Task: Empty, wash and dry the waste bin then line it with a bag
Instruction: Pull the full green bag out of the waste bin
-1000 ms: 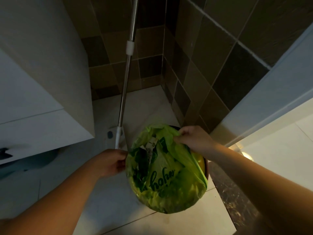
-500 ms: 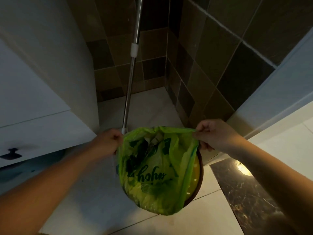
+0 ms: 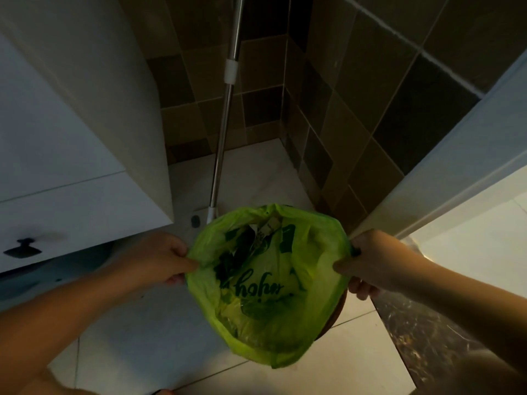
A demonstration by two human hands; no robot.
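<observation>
A bright green plastic bag (image 3: 265, 292) with dark green print is spread open over a round waste bin on the floor. Only a dark sliver of the bin's rim (image 3: 336, 315) shows at the bag's lower right. My left hand (image 3: 159, 259) pinches the bag's left edge between thumb and fingers. My right hand (image 3: 370, 262) pinches the bag's right edge. The two hands hold the bag's mouth wide apart. The bag's far edge folds over the back of the bin, and its near edge hangs over the front.
A metal mop pole (image 3: 225, 121) leans into the tiled corner just behind the bin, its white head (image 3: 202, 219) on the floor. A white cabinet (image 3: 71, 155) with a dark knob stands to the left. A white door frame (image 3: 456, 166) and dark marble threshold (image 3: 422, 332) lie to the right.
My hands have moved apart and down to the bag's two sides. The bag's mouth has gone from nearly closed to wide open over the bin.
</observation>
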